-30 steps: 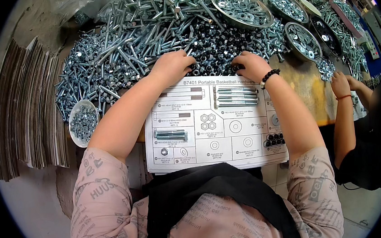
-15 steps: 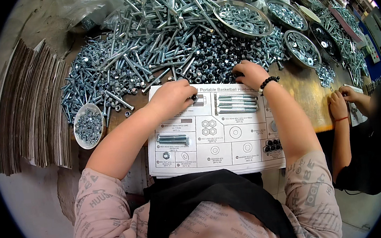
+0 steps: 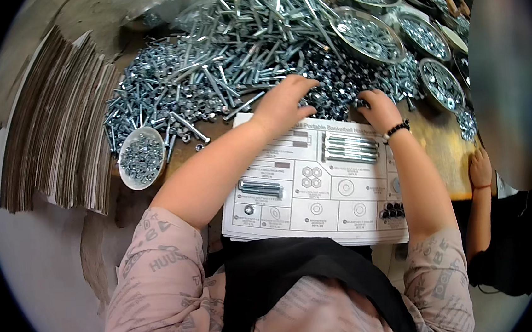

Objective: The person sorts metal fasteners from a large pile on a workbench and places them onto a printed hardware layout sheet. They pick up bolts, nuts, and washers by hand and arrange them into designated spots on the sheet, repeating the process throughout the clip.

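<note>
My left hand [image 3: 281, 104] reaches over the far edge of a printed sheet [image 3: 302, 216], thumb and fingers apart, at the heap of black nuts [image 3: 331, 75]. Nothing shows in it. My right hand [image 3: 380, 110] is at the near side of the same heap with its fingers curled in; whatever they pinch is hidden. On the sheet lie a row of long bolts [image 3: 350, 149], some shorter bolts [image 3: 260, 189], a single silver nut [image 3: 248, 210], a cluster of black nuts [image 3: 392, 210] and a washer [image 3: 396, 185] partly behind my right forearm.
Loose bolts [image 3: 259, 11] are heaped behind the nuts. A white bowl of small nuts [image 3: 142, 158] stands left, beside stacked cardboard [image 3: 54, 127]. Metal bowls of washers [image 3: 366, 34] stand back right. A co-worker's hand [image 3: 480, 168] rests right; a blurred shape covers part of that side.
My left hand has gone from the sheet, where its fingers pinched something small and dark, out to the nuts, and has opened. My right hand stays at the heap. The view has shifted.
</note>
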The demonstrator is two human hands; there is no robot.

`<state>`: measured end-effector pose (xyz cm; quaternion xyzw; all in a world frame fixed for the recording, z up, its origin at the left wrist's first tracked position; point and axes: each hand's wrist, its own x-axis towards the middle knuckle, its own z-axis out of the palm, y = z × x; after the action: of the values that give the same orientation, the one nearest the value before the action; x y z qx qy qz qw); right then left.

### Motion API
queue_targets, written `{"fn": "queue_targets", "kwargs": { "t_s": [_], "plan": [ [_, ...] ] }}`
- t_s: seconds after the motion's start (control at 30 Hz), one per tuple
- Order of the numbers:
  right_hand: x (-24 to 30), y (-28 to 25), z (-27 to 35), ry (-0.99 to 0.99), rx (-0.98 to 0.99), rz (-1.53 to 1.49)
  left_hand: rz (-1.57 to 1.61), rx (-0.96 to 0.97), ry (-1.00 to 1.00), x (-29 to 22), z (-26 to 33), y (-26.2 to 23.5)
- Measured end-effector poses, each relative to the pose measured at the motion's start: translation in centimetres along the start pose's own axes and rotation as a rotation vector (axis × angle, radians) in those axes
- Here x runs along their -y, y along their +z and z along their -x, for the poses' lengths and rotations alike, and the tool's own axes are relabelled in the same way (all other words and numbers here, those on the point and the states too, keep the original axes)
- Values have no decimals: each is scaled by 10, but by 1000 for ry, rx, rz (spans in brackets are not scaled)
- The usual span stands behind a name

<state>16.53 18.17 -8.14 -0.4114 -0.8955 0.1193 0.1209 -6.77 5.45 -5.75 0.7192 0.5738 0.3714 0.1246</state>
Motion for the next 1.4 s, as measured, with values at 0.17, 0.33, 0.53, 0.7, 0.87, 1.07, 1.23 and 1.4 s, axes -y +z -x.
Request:
{"fn": "queue_targets", "kwargs": {
  "t_s": [0.17,0.33,0.53,0.7,0.87,1.07,1.23,1.4],
  "plan": [
    [28,-17,3,-36,-61,-23,55,27,-247,-10,47,-49],
    [85,-25,-6,-199,-61,-117,-257,-221,-584,42,109,-92],
    [174,5,-25,-339,128,-163,-756,-62,-432,64,110,-80],
    [209,39,-44,-410,220,-137,-533,-34,-369,70,120,-83],
    [241,61,-61,-381,195,-41,-529,-32,-308,63,140,-90],
    [270,81,-66,-354,228,130,-598,-130,-362,62,132,-82],
    [260,80,-70,-353,342,44,-544,-49,-370,66,128,-89],
    [260,86,-69,-421,339,86,-602,-10,-340,69,132,-88]
  ]
}}
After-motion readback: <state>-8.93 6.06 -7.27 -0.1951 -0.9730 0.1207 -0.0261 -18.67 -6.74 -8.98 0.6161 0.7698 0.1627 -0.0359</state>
